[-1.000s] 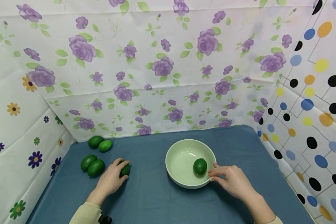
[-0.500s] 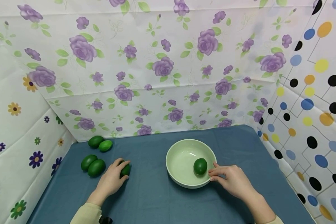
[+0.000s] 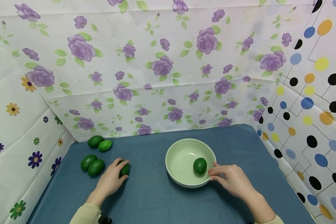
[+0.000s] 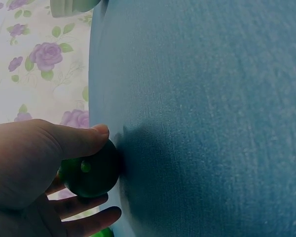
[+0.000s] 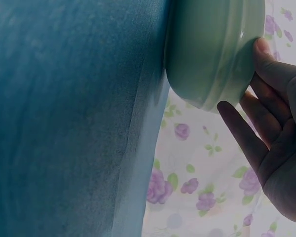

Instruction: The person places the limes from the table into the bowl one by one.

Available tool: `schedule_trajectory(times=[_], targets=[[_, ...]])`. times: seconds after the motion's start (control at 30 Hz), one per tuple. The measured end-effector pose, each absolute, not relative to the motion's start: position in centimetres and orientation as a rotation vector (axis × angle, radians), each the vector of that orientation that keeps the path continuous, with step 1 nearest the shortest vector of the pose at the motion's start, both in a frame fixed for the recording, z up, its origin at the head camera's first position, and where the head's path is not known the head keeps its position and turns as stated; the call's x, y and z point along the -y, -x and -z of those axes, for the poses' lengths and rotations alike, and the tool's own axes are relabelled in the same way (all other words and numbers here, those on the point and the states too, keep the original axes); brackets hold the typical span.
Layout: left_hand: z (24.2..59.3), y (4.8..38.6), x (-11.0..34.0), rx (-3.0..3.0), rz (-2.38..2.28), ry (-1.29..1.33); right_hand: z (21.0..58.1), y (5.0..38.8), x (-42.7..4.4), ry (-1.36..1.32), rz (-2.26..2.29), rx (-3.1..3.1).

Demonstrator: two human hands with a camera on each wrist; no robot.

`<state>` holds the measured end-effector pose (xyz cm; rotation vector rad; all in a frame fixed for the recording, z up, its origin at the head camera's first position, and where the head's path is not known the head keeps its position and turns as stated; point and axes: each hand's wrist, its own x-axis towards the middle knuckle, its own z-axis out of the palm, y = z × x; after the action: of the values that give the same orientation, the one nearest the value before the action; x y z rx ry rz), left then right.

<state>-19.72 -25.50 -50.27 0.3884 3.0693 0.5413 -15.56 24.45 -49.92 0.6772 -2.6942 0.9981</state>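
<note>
Gripping a smooth, oval, dark green fruit [image 3: 125, 170], your left hand [image 3: 109, 178] is low over the blue cloth-covered table [image 3: 154, 200]. The left wrist view shows your thumb laid along one side of this fruit, a small stem nub facing the camera, and two of your fingers reaching past its other side; you cannot tell whether its underside touches the cloth.

Your right hand [image 3: 233, 181] pinches the near right edge of a round, glossy, pale green bowl [image 3: 179, 166], with your thumb at the rim and a fingertip against the outer wall in the right wrist view. The bowl stands upright, well apart from your left hand, and has one plump, dark green fruit [image 3: 200, 166] inside, toward your right fingers.

Left of your left hand lie two dark green oval fruits [image 3: 96, 168], side by side and touching. Beyond them, near the white cloth backdrop with purple roses [image 3: 162, 67], a darker green fruit [image 3: 95, 141] sits just beside a smaller, brighter green one [image 3: 105, 145].
</note>
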Motion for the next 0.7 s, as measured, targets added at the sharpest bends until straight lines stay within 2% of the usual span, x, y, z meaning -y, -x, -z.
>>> schedule_trajectory(times=[0.7], targets=[[50.51, 19.77, 25.67, -3.083, -0.559, -0.405, 50.12, 15.55, -24.5, -0.676, -1.0, 2.685]])
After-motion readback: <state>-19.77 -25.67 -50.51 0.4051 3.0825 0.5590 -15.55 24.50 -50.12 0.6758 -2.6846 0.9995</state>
